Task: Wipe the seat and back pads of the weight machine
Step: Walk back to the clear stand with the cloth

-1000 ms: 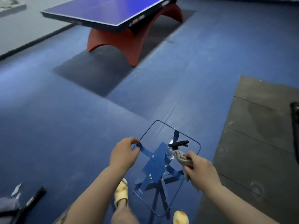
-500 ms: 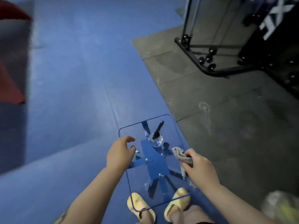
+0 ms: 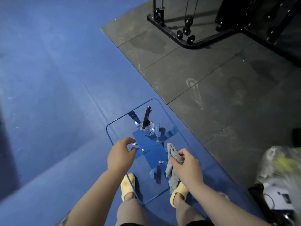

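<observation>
Head view, near to far: hands over a clear stand, weight machine beyond.

Nearest, yellow slippers [image 3: 127, 187] on blue floor [image 3: 48, 95], seen partly through the clear tabletop [image 3: 114, 128] of a small stand with blue bracket [image 3: 151, 149]. Right hand [image 3: 185, 167] clenched round a grey cloth [image 3: 172, 162], cloth hanging over the tabletop's right side. Left hand [image 3: 121, 154] at the tabletop's left edge, fingers curled; grip on the edge or mere hover cannot be told. Clear spray bottle [image 3: 147, 126] with black nozzle upright on the far half of the tabletop. Blurred bag [image 3: 280, 168] at right. Farther, grey rubber mats [image 3: 211, 79]. Farthest, top right, black weight machine [image 3: 195, 30] frame, cables and pulleys only; seat and back pads out of view.
</observation>
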Motion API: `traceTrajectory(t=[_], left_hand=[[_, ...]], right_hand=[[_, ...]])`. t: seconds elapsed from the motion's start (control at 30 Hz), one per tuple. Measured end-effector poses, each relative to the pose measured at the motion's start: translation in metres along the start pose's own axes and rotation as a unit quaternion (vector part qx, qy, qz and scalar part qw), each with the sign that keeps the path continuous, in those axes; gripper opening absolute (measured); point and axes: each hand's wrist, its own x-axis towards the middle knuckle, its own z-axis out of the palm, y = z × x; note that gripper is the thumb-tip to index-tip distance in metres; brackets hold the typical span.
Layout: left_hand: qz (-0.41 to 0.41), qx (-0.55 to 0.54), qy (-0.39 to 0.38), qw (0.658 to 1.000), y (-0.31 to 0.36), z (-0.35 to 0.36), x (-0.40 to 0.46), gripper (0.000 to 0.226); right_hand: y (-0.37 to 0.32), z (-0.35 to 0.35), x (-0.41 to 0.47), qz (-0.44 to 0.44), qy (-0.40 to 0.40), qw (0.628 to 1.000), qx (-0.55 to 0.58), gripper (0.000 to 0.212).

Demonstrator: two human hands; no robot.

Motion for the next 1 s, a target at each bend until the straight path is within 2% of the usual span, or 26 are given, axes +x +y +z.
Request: traceTrajectory(t=[0.27,0.4,0.57,0.8,1.0], left_hand=[[0.065,0.063,-0.118,0.989,-0.045,0.005,0.063,0.029],[0.138,0.111,-0.179,0.968,-0.055,0.001,0.095,0.03],[0.181,0.12,-0.217,0.952,-0.057,0.016,0.117,0.03],[0.22,0.119,-0.238,0.939,-0.068,0.044,0.12,0.029],[0.232,0.12,-0.237,0.936,-0.073,0.04,0.115,0.026]], right_hand=[[-0.016,0.078,0.016,0.142,0.097,0.984,0.039,0.022],[-0.029,0.113,0.016,0.216,0.16,0.959,0.092,0.02],[-0.034,0.142,0.03,0.262,0.222,0.925,0.163,0.022],[-0.02,0.172,0.061,0.285,0.215,0.92,0.162,0.031],[-0.008,0.171,0.056,0.279,0.199,0.938,0.042,0.043]])
